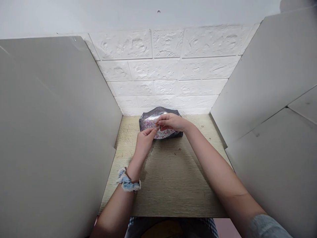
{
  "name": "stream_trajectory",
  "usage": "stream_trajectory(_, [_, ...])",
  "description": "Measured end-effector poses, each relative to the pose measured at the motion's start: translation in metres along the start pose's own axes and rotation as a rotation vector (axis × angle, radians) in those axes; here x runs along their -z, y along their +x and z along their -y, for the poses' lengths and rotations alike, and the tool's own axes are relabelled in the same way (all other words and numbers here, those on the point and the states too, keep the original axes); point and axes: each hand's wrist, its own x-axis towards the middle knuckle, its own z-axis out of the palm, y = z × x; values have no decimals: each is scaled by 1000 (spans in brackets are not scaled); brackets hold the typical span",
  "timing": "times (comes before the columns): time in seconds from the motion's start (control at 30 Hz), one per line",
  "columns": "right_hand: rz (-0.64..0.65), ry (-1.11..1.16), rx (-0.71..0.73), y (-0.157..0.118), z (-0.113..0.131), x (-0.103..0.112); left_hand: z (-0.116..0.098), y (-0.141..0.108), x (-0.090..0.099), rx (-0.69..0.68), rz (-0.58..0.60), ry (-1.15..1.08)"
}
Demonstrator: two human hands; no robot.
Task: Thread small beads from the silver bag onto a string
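A dark pouch with a clear, shiny front (148,123) rests on the wooden tabletop by the back wall, with many small pink, white and silvery beads showing in it. In front of this bead bag, my left hand (146,140) pinches with thumb and forefinger. Its fingertips meet those of my right hand (172,122), which comes in from the right and is pinched too. Whatever sits between the fingertips is too small to name. A light blue scrunchie with white lace (127,180) circles my left wrist.
Grey panels (56,115) (250,86) stand on both sides of the narrow wooden tabletop (173,185). White brick-patterned wall covering (164,69) closes off the back. Tiny reddish bits (179,149) lie on the wood in front of the bag.
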Motion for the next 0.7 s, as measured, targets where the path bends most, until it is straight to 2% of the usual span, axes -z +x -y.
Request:
stream_trajectory(0.17, [41, 36, 35, 2, -1, -2, 1, -1, 0, -70, -1, 123])
stream_trajectory(0.43, [41, 34, 43, 2, -2, -4, 0, -1, 0, -81, 21, 212])
stream_trajectory(0.57, [40, 20, 35, 3, -3, -3, 0, -1, 1, -49, 18, 173])
stream_trajectory(0.7, [22, 25, 30, 3, -3, -3, -10, -3, 5, -29, 10, 6])
